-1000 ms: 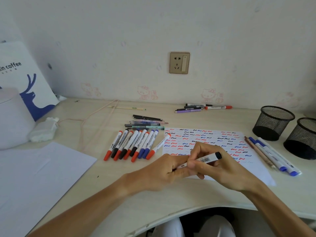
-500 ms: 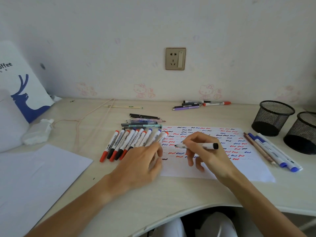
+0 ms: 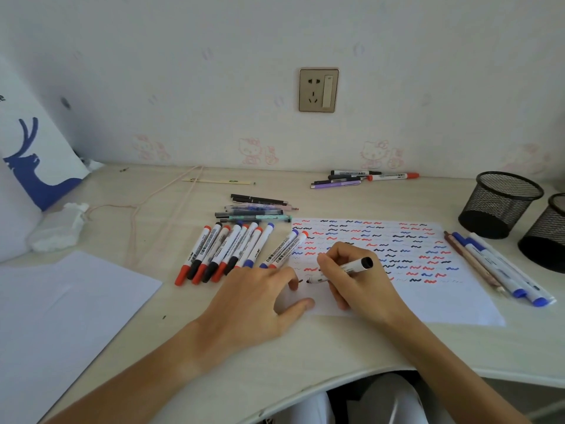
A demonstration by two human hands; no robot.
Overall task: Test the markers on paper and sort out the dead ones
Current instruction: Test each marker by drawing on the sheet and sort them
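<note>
R hand grips black marker tip-down on paper, L hand flat w/ fingers relaxed; paper could slip → false dead read.

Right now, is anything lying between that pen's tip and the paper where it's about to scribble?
Nothing visible: the black-capped white marker in the right hand points at a bare patch of the squiggle-covered white paper.

A pale beige laminate worktop with a curved front edge is seen; on it are laid a white paper sheet covered in red, blue and black squiggles, a row of white whiteboard markers with red, black and blue caps, a blank white sheet, two black wire-mesh pen cups, a crumpled white tissue and a thin pink cord; the left hand is rested on the worktop.
</note>
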